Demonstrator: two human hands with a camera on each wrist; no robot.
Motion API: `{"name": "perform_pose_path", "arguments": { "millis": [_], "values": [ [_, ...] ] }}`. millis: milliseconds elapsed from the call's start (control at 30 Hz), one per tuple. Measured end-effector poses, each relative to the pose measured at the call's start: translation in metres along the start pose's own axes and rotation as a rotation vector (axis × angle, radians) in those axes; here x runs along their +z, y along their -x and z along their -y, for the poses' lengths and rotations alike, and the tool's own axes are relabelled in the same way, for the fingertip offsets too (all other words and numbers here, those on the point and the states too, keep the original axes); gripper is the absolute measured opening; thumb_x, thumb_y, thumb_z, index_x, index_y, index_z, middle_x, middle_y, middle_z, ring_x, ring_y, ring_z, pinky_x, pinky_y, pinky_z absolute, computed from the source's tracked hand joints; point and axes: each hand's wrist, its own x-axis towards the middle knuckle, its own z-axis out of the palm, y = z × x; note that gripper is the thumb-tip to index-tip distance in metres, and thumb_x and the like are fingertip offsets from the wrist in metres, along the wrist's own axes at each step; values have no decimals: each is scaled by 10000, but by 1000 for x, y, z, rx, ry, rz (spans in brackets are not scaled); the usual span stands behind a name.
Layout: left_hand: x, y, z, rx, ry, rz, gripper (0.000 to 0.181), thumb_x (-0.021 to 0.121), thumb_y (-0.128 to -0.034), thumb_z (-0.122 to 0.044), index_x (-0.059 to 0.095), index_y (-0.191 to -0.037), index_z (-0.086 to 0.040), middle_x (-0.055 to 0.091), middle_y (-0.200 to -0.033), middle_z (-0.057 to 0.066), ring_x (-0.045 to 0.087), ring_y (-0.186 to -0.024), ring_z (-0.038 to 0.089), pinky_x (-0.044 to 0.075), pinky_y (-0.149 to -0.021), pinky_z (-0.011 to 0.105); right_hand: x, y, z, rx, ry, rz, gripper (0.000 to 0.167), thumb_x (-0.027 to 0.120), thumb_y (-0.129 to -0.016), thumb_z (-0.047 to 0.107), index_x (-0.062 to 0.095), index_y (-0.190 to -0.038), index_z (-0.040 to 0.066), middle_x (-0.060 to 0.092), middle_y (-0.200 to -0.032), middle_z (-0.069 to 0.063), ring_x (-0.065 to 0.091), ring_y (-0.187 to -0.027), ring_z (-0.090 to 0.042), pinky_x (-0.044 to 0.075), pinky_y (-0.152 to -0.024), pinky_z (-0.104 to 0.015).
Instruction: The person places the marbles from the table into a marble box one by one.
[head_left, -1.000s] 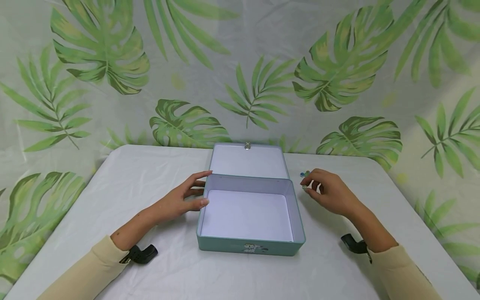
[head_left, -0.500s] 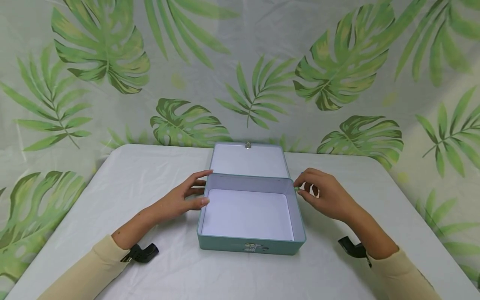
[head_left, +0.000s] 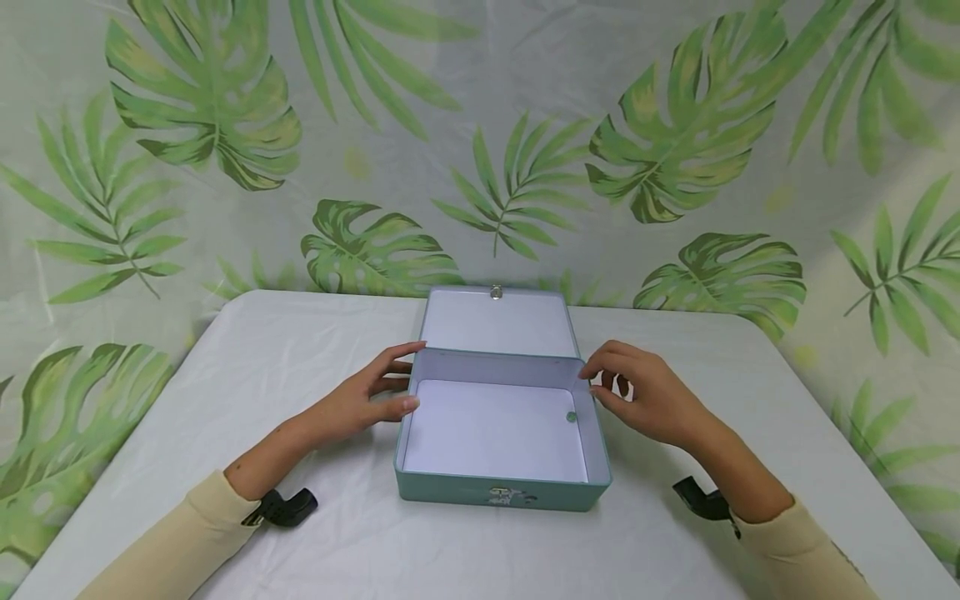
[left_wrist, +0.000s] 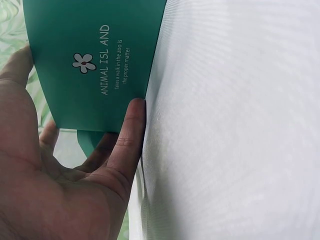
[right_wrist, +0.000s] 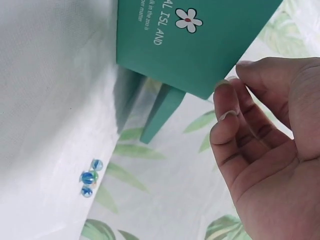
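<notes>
A green metal tin box (head_left: pixel 495 493) with a white inside stands on the table, its lid (head_left: pixel 495 321) folded back behind it. On the tin's floor, by the right wall, lies one small green marble (head_left: pixel 572 417). My left hand (head_left: pixel 371 392) touches the tin's left side with spread, fairly straight fingers, the thumb at the rim. At the back right corner, my right hand (head_left: pixel 648 392) hovers over the rim, fingers loosely bent, nothing between them. Several blue and green glass marbles (right_wrist: pixel 89 177) lie on the table in the right wrist view; the right hand hides them in the head view.
A white cloth covers the table (head_left: pixel 300 533). Behind it hangs a leaf-patterned curtain (head_left: pixel 525 150), close to the table's back edge. Black wrist cameras (head_left: pixel 285 507) sit under both forearms.
My right hand has moved left to the tin's rim and let go of the green marble, which now lies inside. The left hand has stayed at the tin's left side.
</notes>
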Motion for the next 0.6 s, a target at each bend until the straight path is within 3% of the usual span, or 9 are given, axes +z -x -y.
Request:
{"name": "perform_pose_path", "arguments": {
  "millis": [267,600],
  "values": [
    [0,0,-1,-8,1,-2,791,710,-1043,-287,244,-1665,-435,368,-1628,104,417,-1508,381,602,-975,456,-2,2,-12,30,4,-31,295,776,-880,-121,743,-1068,103,710,-1053,13,596,-806,-57,544,-601,-279],
    [0,-1,3,-1,3,-3,780,702,-1046,-279,251,-1661,-439,367,-1629,112,414,-1506,392,607,-959,436,-1,10,-39,96,39,-64,306,761,-897,-114,740,-1092,121,706,-1079,-21,616,-787,-94,556,-606,-296]
  ]
}}
